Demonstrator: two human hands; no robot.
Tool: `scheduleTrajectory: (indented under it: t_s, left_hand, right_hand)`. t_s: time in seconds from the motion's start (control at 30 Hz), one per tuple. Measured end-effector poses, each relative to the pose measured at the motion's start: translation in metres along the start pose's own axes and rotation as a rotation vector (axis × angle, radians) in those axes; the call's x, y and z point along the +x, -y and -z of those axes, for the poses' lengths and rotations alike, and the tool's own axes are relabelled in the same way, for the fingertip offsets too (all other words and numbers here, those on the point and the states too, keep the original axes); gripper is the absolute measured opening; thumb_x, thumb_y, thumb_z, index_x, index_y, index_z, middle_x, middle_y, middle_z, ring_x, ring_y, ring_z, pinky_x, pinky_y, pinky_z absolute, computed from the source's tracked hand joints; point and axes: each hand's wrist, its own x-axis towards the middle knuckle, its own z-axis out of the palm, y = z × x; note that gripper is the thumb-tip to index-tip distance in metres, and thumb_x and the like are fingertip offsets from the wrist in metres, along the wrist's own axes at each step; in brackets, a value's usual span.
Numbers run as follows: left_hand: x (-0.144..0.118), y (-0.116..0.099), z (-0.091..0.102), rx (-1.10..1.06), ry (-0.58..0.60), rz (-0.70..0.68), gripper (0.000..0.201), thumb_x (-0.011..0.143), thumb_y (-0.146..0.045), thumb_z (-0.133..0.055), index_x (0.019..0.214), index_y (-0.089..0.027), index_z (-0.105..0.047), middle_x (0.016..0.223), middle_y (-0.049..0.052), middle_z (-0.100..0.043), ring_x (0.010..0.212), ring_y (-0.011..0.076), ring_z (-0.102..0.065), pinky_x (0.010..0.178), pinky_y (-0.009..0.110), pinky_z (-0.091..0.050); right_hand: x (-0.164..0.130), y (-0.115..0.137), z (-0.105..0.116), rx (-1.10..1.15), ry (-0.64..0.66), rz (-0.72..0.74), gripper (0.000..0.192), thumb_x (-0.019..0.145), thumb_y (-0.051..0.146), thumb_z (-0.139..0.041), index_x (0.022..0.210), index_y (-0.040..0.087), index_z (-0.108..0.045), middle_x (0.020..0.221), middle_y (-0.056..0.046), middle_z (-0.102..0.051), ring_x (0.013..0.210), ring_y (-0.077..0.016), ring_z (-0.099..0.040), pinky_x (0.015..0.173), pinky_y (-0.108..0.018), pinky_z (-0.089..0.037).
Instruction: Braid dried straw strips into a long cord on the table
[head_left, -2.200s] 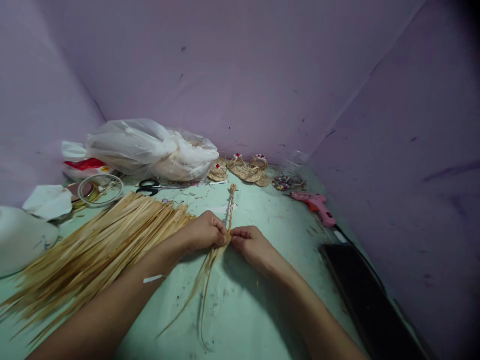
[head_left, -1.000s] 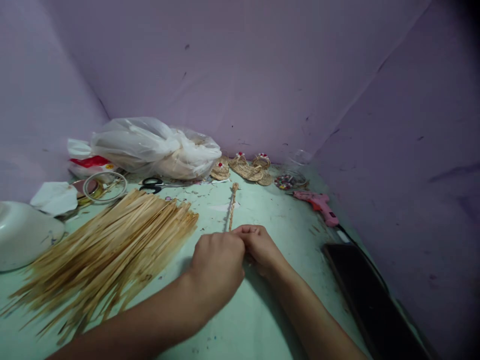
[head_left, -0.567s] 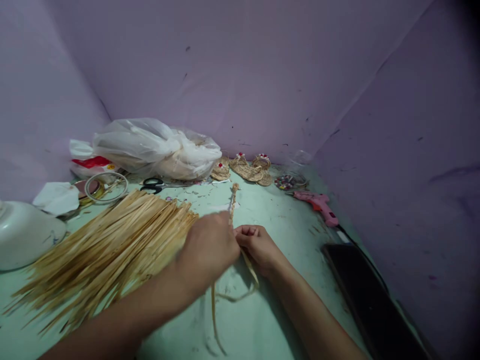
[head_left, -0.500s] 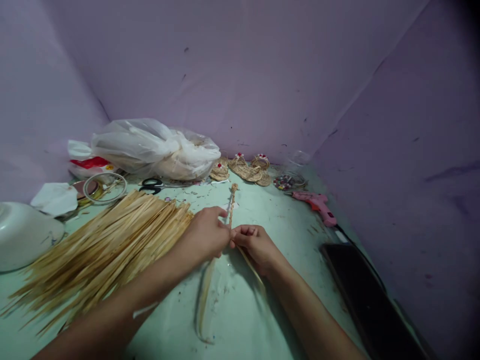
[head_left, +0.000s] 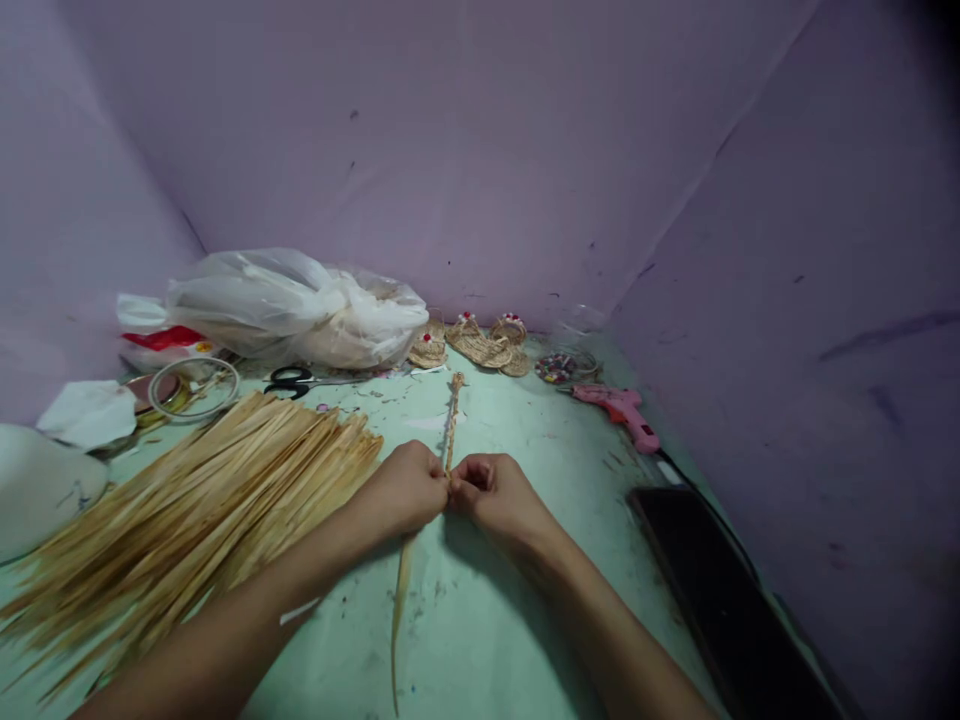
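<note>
At twelve o'clock from both hands: I see the plant-fibre braid [head_left: 453,425] on the pale green table [head_left: 540,445], knotted at its far tip.
Left hand [head_left: 409,486]: it pinches the braid's near end from the nine o'clock side, the fingers curled inward.
Right hand [head_left: 501,500]: it grasps this same end from three o'clock, thumb near forefinger; which strands are inside, I cannot tell.
Braid's long axis: for me the deciding relation; from the grip it runs almost straight to twelve, leaning slightly to one.
Nearer hand: neither, I judge, because both meet at the near end.
Loose strand [head_left: 400,615]: it points from under the left hand to between six and seven o'clock.
Bundle of dried strips [head_left: 217,480]: at nine o'clock, beside the left forearm.
Woven slippers [head_left: 484,347]: near twelve, beyond the braid's tip.
Pink glue gun [head_left: 630,415]: at two o'clock, well apart from the right hand.
</note>
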Motion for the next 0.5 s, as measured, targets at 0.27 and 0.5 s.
scheduleTrajectory:
  t_s: [0.27, 0.5]
  left_hand:
    - [0.007, 0.007, -0.010, 0.074, -0.121, -0.165, 0.017, 0.054, -0.014, -0.040, 0.038, -0.015, -0.036, 0.042, -0.004, -0.023, 0.043, 0.0066, -0.026, 0.043, 0.022, -0.017]
    - [0.009, 0.006, -0.016, -0.334, -0.002, -0.059, 0.015, 0.052, -0.011, -0.038, 0.038, -0.016, -0.038, 0.033, -0.005, -0.027, 0.035, 0.0056, -0.023, 0.038, 0.022, -0.015]
  right_hand:
    - [-0.023, 0.029, -0.003, -0.763, -0.207, 0.061, 0.018, 0.070, 0.017, -0.046, 0.067, 0.014, -0.063, 0.069, -0.009, -0.062, 0.057, -0.0138, -0.052, 0.049, -0.025, -0.026]
    - [-0.035, 0.050, -0.009, -0.894, -0.106, -0.041, 0.021, 0.073, 0.017, -0.046, 0.076, 0.015, -0.066, 0.070, -0.011, -0.063, 0.059, -0.0177, -0.058, 0.050, -0.025, -0.032]
